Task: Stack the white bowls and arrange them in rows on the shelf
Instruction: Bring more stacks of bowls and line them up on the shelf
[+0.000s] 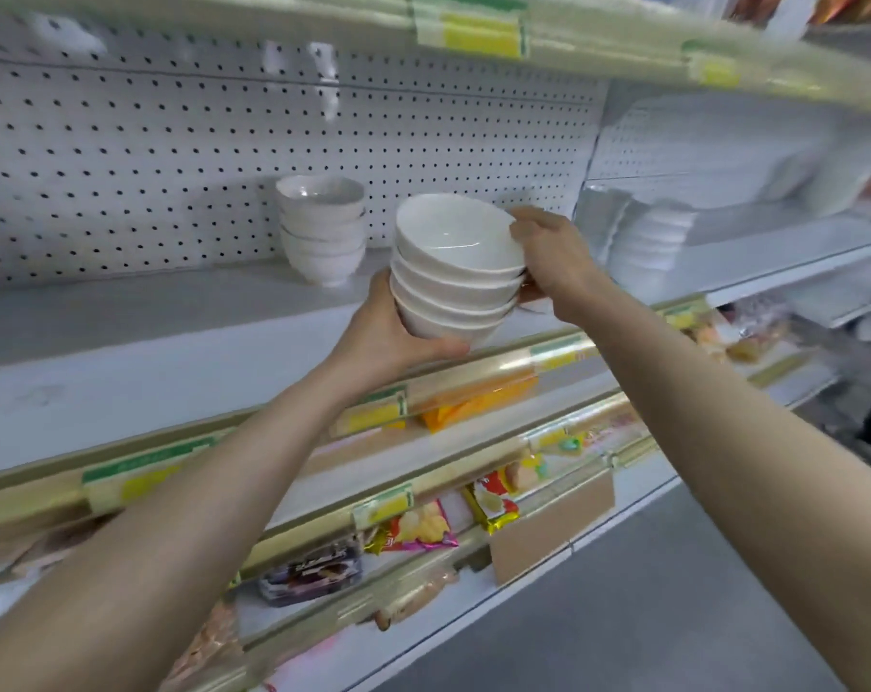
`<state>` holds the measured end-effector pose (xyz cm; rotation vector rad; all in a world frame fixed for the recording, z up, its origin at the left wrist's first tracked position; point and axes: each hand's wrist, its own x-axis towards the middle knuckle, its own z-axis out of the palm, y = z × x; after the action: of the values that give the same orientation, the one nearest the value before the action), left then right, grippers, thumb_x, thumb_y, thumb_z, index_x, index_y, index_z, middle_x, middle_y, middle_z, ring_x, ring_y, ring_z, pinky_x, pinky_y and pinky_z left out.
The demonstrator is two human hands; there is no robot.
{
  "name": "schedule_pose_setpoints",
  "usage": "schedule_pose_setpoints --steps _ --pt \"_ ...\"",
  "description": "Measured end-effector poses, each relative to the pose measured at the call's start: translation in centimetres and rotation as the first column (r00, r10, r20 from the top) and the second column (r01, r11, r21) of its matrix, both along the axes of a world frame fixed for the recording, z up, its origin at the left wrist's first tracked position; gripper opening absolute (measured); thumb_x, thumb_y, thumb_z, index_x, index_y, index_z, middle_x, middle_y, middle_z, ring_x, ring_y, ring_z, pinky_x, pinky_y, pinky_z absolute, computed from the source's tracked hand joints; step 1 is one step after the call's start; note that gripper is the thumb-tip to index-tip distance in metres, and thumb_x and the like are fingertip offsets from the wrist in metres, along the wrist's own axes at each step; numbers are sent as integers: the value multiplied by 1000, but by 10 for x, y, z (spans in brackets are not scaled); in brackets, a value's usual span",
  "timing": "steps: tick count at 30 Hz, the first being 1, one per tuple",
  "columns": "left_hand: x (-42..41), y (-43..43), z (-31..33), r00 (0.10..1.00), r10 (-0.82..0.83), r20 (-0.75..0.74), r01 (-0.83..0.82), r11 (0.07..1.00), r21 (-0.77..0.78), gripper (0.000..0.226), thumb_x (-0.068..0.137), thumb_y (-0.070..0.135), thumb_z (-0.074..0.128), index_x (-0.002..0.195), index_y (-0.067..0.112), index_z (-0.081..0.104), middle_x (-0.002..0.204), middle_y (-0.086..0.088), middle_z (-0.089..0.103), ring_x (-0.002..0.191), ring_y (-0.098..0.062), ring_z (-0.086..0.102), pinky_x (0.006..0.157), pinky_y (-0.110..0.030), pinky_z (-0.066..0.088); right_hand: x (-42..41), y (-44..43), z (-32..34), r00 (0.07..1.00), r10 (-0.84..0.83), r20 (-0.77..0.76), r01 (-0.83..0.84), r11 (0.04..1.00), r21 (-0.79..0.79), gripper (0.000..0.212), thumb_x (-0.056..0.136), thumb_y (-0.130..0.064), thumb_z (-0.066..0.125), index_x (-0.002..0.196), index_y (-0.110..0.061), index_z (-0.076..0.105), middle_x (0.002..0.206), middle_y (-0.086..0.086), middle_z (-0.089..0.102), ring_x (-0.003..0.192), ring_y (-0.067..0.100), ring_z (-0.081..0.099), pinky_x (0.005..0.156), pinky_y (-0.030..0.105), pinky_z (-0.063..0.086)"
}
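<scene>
White pegboard (124, 142) is backing the shelf (124, 352). Yellow-and-green price labels (478, 37) are lining the gold rails. On the lower tiers, snack packets (423, 529) are lying loose. Grey floor (673, 591) is running along the right. Light is falling evenly; the right side is blurring.

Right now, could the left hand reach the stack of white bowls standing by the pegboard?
Probably not yet: the left hand and right hand grip a tilted white bowl stack. The shelf before the standing stack looks free.
</scene>
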<state>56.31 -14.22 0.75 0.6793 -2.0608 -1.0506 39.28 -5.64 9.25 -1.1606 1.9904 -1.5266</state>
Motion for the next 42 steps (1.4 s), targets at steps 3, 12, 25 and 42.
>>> schedule_pose_setpoints --steps 3,12,25,42 --pt "-60 24 5 999 -49 -18 49 999 -18 114 43 64 88 137 25 38 133 13 51 118 -2 52 96 -29 49 -56 33 3 999 -34 13 34 999 -6 26 97 -14 36 107 -24 58 91 3 58 83 27 60 65 41 57" --pt "-255 106 -5 971 -236 -33 237 970 52 109 51 42 94 138 22 33 120 19 48 110 -2 49 81 -14 40 -232 139 0 965 -243 -97 244 970 -7 36 84 -18 39 107 -22 66 97 4 65 94 30 63 77 46 57" --pt "-487 167 -28 881 -472 -34 473 877 88 109 44 48 94 134 24 37 127 11 55 116 -9 56 93 -33 51 -433 229 -26 862 -505 -49 507 862 31 29 79 -20 43 81 -28 70 82 5 64 78 27 62 68 61 55" --pt "-724 141 -26 837 -546 -33 547 833 81 105 54 36 95 138 23 33 112 30 48 107 4 53 81 -15 45 -656 210 -25 818 -572 -58 575 816 55 34 86 -22 37 103 -28 66 94 7 66 92 33 66 75 62 55"
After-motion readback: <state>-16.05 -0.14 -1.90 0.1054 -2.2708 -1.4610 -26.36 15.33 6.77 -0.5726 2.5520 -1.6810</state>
